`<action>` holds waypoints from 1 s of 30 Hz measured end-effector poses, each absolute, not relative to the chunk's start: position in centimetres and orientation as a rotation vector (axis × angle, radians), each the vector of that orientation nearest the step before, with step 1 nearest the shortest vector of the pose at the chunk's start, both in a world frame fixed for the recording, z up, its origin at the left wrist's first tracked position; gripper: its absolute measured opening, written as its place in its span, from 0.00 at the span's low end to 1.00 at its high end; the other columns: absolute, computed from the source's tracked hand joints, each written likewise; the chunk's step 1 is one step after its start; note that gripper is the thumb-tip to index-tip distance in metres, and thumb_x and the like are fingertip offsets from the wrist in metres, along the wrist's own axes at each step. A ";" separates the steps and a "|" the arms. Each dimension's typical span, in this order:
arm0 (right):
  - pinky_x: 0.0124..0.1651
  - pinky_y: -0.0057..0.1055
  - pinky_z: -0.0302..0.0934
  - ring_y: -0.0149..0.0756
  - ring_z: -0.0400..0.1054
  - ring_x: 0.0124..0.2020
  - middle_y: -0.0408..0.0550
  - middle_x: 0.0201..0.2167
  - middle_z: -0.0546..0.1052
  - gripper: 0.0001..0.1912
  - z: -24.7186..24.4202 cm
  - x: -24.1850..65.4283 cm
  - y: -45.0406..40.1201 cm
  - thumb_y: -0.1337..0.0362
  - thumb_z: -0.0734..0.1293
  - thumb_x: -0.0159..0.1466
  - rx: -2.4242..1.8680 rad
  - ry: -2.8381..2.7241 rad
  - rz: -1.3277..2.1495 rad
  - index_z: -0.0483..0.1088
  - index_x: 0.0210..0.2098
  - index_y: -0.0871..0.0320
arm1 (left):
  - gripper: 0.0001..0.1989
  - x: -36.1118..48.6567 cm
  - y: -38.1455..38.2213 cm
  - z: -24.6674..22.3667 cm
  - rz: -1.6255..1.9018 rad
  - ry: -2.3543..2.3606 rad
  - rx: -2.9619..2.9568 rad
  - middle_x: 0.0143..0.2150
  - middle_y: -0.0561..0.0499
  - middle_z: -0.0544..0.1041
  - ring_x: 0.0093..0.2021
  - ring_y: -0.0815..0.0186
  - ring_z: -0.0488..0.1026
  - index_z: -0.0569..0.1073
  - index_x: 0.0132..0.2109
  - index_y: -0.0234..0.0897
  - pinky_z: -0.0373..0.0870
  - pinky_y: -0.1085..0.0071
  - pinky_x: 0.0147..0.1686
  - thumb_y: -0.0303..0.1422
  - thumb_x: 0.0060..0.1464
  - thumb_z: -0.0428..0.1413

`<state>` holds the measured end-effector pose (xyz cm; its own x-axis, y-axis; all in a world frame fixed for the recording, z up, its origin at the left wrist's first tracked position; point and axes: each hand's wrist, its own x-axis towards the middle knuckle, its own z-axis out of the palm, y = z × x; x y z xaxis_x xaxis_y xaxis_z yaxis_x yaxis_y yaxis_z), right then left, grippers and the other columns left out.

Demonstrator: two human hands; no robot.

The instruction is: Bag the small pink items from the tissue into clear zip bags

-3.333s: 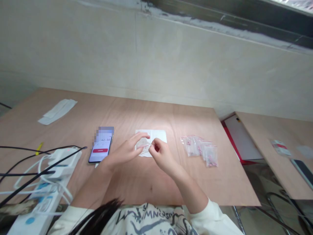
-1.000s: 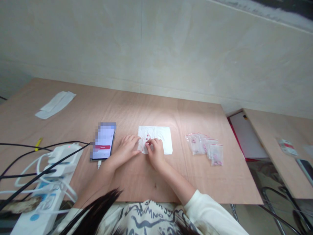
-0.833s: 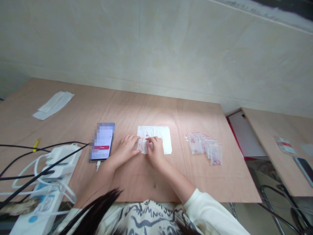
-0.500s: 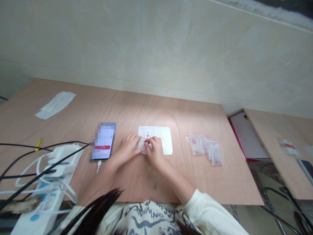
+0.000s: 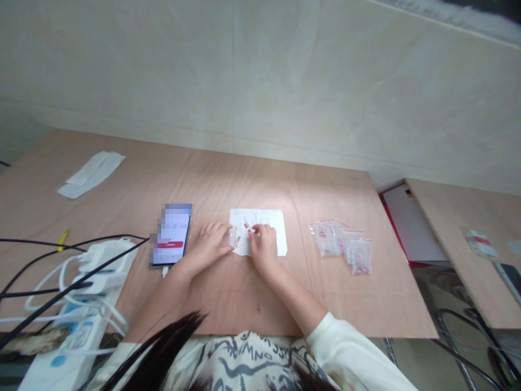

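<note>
Nearest: my cream sleeve [image 5: 350, 353], at the table's near edge. My left hand [image 5: 207, 243] had its fingers closed on a small clear plastic bag [image 5: 233, 237], which sat at the left edge of a white tissue [image 5: 264, 217]. My right hand [image 5: 264, 250] had its fingertips [image 5: 255, 230] down on the tissue, beside small pink pieces [image 5: 246, 225]; whether they gripped anything, I could not tell. To the left lay a phone [image 5: 171, 234], a white power strip [image 5: 95, 266] and black cables [image 5: 122, 258]. To the right lay a cluster of small zip bags [image 5: 337, 244] with red-edged tops. Farthest lay folded white paper [image 5: 90, 175] on the wooden table [image 5: 244, 184].
</note>
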<state>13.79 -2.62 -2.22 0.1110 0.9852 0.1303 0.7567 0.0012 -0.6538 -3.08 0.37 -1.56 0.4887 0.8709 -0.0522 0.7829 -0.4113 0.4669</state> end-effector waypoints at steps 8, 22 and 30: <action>0.42 0.35 0.56 0.40 0.57 0.39 0.51 0.37 0.66 0.11 -2.0 13.4 -2.7 0.73 0.60 0.54 -1.721 -1.835 0.577 0.66 0.37 0.58 | 0.22 -3.4 0.2 -0.8 0.337 1.382 2.245 0.44 0.46 0.68 0.47 0.57 0.63 0.64 0.46 0.35 0.58 0.62 0.47 0.35 0.43 0.56; 0.41 0.37 0.55 0.40 0.57 0.37 0.51 0.34 0.68 0.06 -0.7 13.2 -2.6 0.70 0.58 0.59 -1.685 -1.834 0.608 0.66 0.33 0.58 | 0.21 -2.8 0.3 -1.3 0.268 1.427 2.296 0.44 0.45 0.69 0.47 0.55 0.63 0.64 0.47 0.36 0.55 0.60 0.47 0.35 0.43 0.56; 0.40 0.38 0.55 0.42 0.56 0.37 0.55 0.36 0.67 0.07 -1.9 14.1 -1.4 0.71 0.60 0.56 -1.882 -1.789 0.534 0.65 0.36 0.61 | 0.22 -2.5 0.5 -1.2 0.290 1.435 2.292 0.44 0.44 0.70 0.46 0.54 0.63 0.65 0.47 0.35 0.55 0.59 0.46 0.35 0.43 0.56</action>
<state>14.12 -1.41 -1.92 0.0662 0.9966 0.0486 0.8068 -0.0248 -0.5904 -2.47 0.54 -1.24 0.4459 0.8940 -0.0440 0.8066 -0.3801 0.4526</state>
